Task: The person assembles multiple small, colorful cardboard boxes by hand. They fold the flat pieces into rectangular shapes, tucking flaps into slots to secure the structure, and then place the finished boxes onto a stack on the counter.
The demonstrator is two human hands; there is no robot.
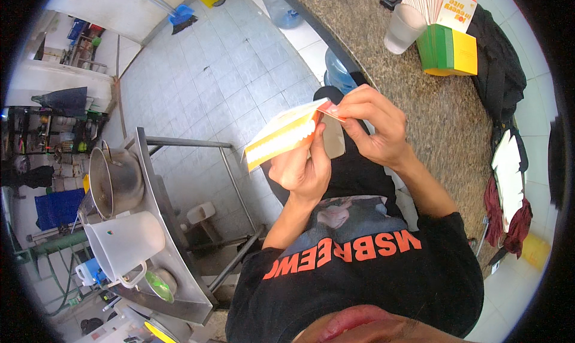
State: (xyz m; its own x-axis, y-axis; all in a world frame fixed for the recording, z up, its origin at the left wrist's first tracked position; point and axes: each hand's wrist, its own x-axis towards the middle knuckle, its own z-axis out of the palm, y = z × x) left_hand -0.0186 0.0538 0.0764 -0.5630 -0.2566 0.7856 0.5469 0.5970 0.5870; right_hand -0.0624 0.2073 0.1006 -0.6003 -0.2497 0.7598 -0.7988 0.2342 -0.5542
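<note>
My left hand [302, 170] is closed round the underside of a folded paper carton [281, 140], which is white, yellow and orange with a scalloped edge. It is held in the air over my lap, tilted, and glare washes out part of its surface. My right hand [376, 127] pinches a red-orange flap at the carton's right end between thumb and fingers. On the counter at the far right lie a fanned stack of white and orange cartons [440, 6] and a green and yellow stack [446, 49]. A frosted plastic cup [404, 30] stands against them.
The speckled stone counter [413, 85] runs along my right, with dark cloth [494, 61] at its far side. To my left, a metal table [173, 223] carries a metal pot [115, 181] and a white plastic pitcher [126, 241]. Blue water bottles [281, 10] stand by the counter.
</note>
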